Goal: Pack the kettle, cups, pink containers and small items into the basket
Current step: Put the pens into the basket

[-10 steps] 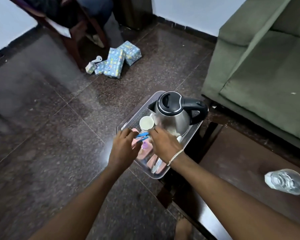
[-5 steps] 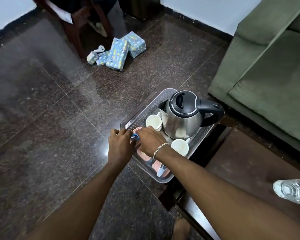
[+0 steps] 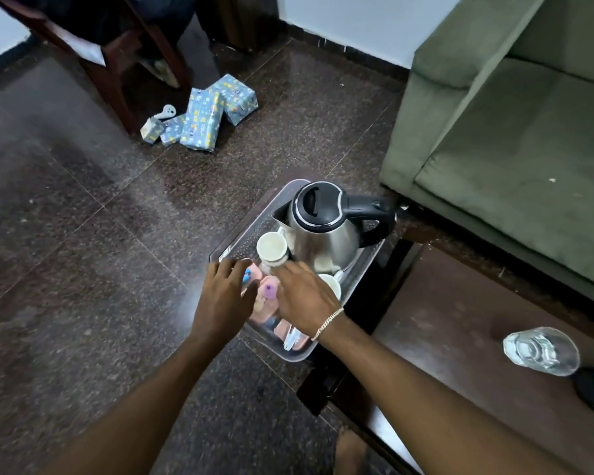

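Nearly done: steel kettle [image 3: 323, 231], white cups [image 3: 271, 247] sitting in grey plastic basket [image 3: 240, 240]; both hands [image 3: 225, 299] [image 3: 304, 296] hovering unclenched, arranging pink containers [image 3: 271, 286].

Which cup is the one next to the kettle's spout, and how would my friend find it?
Start at the green sofa; the grey basket sits on the floor by its corner. The steel kettle stands at the basket's far end. The cup beside its spout is fully visible; the other cup is partly hidden behind the right hand.
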`<act>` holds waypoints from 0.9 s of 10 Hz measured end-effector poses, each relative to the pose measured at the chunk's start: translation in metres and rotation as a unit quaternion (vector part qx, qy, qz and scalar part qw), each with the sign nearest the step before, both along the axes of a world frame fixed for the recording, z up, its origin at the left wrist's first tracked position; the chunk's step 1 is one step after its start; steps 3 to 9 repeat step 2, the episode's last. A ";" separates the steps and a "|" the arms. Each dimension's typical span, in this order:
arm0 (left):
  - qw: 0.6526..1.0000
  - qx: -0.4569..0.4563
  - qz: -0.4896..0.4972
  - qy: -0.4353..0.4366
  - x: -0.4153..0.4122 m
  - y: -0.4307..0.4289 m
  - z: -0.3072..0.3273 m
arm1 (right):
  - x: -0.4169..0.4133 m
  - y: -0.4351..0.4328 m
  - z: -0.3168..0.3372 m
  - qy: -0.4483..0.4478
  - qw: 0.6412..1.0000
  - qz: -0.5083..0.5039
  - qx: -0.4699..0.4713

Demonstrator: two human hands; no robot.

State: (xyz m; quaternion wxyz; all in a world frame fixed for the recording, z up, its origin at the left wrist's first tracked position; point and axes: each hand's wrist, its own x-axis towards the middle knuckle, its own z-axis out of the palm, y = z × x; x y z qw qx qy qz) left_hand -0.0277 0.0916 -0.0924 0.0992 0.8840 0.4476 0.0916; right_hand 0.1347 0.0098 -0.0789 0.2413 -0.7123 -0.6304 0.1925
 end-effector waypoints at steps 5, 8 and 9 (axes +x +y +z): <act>0.987 -0.002 -0.150 -0.055 0.054 -0.036 0.004 | 0.053 -0.089 -0.013 -0.035 0.996 -0.074 0.032; 0.987 -0.002 -0.150 -0.055 0.054 -0.036 0.004 | 0.053 -0.089 -0.013 -0.035 0.996 -0.074 0.032; 0.987 -0.002 -0.150 -0.055 0.054 -0.036 0.004 | 0.053 -0.089 -0.013 -0.035 0.996 -0.074 0.032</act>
